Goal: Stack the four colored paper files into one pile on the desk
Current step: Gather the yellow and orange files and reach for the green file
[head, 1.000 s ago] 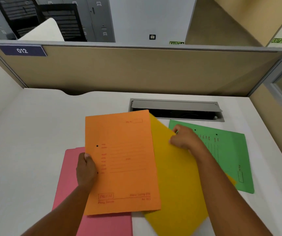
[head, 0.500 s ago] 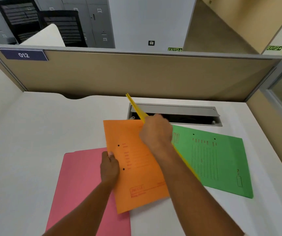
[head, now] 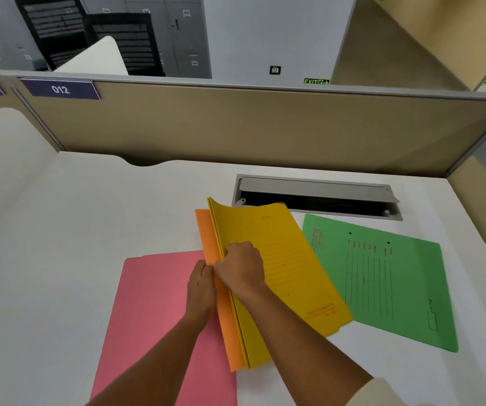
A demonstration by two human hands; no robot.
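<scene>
A yellow file (head: 283,259) lies on top of an orange file (head: 206,241), of which only the left strip shows. My right hand (head: 241,268) grips the yellow file at its left edge. My left hand (head: 200,285) holds the orange file's left edge just beside it. Both files are tilted and overlap the right part of a pink file (head: 154,312) lying flat on the white desk (head: 74,230). A green file (head: 388,279) lies flat to the right, its left edge under the yellow one.
An open grey cable tray (head: 318,194) is set into the desk behind the files. A beige partition (head: 250,127) with a "012" label closes the back, and another panel runs along the right side.
My right hand has swung the yellow file from standing on edge down onto the orange file. Both files shifted right, now partly over the green file. My hands have come together.
</scene>
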